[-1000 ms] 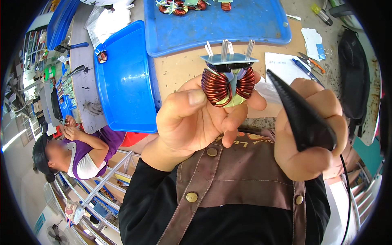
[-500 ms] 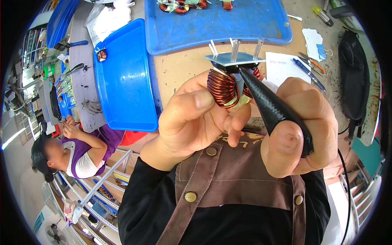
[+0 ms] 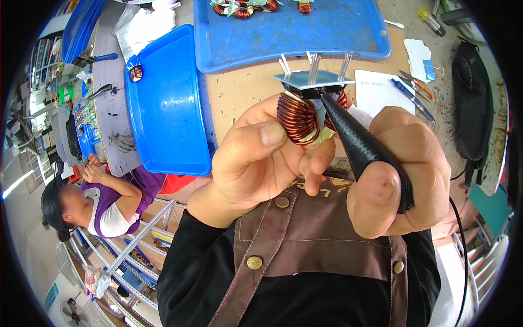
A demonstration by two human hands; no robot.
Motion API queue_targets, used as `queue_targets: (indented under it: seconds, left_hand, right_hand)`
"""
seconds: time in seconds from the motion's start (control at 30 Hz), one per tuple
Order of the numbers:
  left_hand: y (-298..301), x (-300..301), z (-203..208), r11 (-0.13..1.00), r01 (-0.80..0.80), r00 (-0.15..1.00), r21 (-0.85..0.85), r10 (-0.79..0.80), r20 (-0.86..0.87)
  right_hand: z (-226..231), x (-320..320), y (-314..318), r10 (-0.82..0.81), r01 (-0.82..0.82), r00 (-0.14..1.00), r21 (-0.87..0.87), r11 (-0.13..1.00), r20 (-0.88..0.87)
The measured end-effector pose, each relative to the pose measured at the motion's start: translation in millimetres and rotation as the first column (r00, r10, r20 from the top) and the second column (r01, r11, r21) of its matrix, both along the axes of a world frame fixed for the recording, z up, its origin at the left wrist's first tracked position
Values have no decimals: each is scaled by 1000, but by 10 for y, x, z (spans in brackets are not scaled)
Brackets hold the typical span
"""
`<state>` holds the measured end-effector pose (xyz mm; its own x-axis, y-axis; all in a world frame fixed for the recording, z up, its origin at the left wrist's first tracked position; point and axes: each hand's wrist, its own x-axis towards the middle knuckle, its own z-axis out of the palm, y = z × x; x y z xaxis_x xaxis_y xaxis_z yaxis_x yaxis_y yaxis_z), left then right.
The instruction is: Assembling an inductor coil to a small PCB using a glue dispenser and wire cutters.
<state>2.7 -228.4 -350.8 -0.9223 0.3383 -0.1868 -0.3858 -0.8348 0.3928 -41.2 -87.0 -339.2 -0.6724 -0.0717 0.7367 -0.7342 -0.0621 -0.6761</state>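
Note:
My left hand (image 3: 248, 161) is closed round a toroidal coil (image 3: 297, 120) of copper-coloured wire, its thumb against the windings. On top of the coil sits a pale blue-green plate (image 3: 310, 80), with several silvery pins standing up from it. In my closed right hand (image 3: 406, 169) is a black cone-shaped piping bag (image 3: 359, 139). Its narrow tip touches or nearly touches black material just under the plate, beside the windings. The back of the bag is hidden in my palm.
A blue tray (image 3: 294, 38) beyond my hands bears several coils. Left stands a deeper blue bin (image 3: 163, 109) with one coil at its rim. Paper (image 3: 376, 90), a blue pen (image 3: 414, 99) and orange-handled scissors (image 3: 419, 86) lie right. A person (image 3: 103, 201) sits far left.
The piping bag's tip has shifted very slightly to the right under the plate, and my right hand has turned a little. My left hand and the coil stay nearly still.

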Motion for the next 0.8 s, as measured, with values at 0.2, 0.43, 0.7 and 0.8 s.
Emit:
queue_targets:
  seconds: [0.2, 0.43, 0.7, 0.8]
  left_hand:
    - [23, -40, 94, 1000, 3, 999, -4, -3, 42]
    - [-79, -47, 36, 997, 77, 997, 1, -77, -29]
    - [-82, -25, 74, 986, 84, 996, -147, -83, 8]
    - [-69, -25, 80, 987, 77, 997, -139, -76, 11]
  right_hand:
    - [-42, 80, -55, -31, 59, 988, -186, 981, 149]
    - [23, 16, 112, 89, -91, 992, 21, 996, 86]
    - [45, -12, 40, 84, -84, 996, 12, 996, 17]
    - [48, -17, 16, 70, -70, 997, -16, 997, 14]
